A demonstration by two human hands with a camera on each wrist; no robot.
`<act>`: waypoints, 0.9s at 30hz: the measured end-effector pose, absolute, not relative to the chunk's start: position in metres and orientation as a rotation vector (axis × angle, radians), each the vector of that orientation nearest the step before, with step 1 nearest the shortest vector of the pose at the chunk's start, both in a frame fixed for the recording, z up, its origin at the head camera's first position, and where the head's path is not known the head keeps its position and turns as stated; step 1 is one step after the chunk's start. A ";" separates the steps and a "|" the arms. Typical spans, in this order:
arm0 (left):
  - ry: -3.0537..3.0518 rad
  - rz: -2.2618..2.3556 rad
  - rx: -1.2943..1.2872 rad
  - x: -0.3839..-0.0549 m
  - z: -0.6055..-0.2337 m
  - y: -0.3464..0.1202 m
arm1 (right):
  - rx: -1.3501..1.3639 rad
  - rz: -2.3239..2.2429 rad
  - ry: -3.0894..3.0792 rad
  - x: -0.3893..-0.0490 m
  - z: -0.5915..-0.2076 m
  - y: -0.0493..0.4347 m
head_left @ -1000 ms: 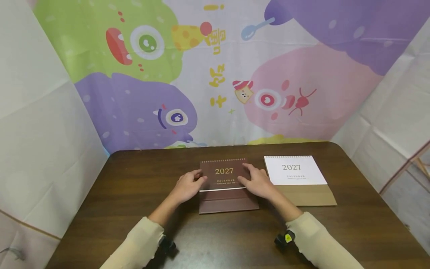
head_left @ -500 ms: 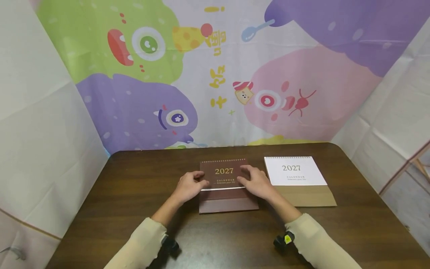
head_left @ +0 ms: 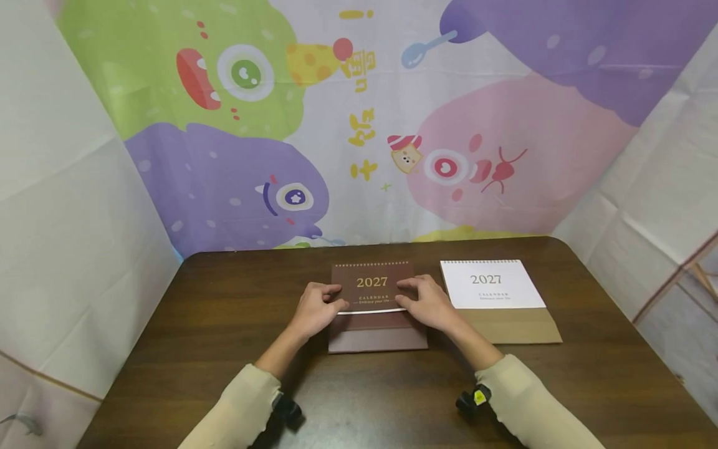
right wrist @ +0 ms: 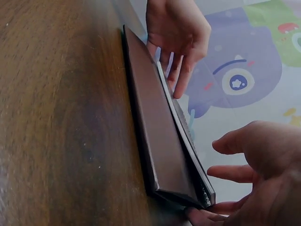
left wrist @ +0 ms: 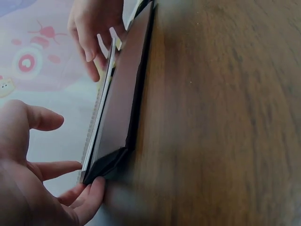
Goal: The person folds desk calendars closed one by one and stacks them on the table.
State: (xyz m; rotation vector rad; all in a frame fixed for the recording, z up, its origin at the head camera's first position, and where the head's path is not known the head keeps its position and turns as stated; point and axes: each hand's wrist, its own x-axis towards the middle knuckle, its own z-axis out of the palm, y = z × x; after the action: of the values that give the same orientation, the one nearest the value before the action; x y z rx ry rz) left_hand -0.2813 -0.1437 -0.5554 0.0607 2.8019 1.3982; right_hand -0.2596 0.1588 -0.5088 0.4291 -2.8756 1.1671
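Note:
A brown desk calendar point(head_left: 372, 282) with gold "2027" lettering lies reclined on its folding stand, spiral binding at the far side. My left hand point(head_left: 316, 310) is at its left edge, thumb raised clear of it and lower fingers at the stand's corner in the left wrist view. At the right edge is my right hand point(head_left: 427, 304), its thumb and index finger held off the calendar while the lower fingertips meet the bottom corner in the right wrist view. Neither hand's fingers wrap round it; the calendar sits between the two hands.
Right of the brown calendar, a white desk calendar point(head_left: 493, 284) lies on a tan stand point(head_left: 513, 326). Both rest on a dark wooden table point(head_left: 359, 399). A cartoon-printed cloth point(head_left: 336, 206) hangs behind the table's far edge, with white cloth walls point(head_left: 67, 187) at the sides.
My left hand has come right, closer against the brown calendar's edge. The brown calendar has shifted slightly away and to the left. The white calendar has stayed put.

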 end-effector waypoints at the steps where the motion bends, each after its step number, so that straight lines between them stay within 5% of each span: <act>1: 2.799 1.413 0.053 -0.281 -0.555 -0.143 | 0.427 1.190 -2.867 -0.256 -0.503 0.158; 12: 2.803 1.460 0.076 -0.271 -0.523 -0.124 | 0.369 1.229 -2.829 -0.246 -0.470 0.163; 19: 2.785 1.541 0.155 -0.249 -0.489 -0.098 | 0.418 1.107 -2.752 -0.294 -0.535 0.200; 24: 2.721 1.593 0.134 -0.240 -0.474 -0.081 | 0.378 1.158 -2.784 -0.261 -0.486 0.199; 27: 2.702 1.619 0.133 -0.241 -0.474 -0.071 | 0.360 1.128 -2.775 -0.262 -0.491 0.209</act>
State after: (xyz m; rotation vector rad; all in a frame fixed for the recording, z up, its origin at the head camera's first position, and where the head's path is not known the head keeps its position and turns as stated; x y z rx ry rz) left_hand -0.2409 -0.0713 -0.4740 0.1334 2.7021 1.6193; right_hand -0.2623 0.2092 -0.4907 0.3599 -2.7754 1.1283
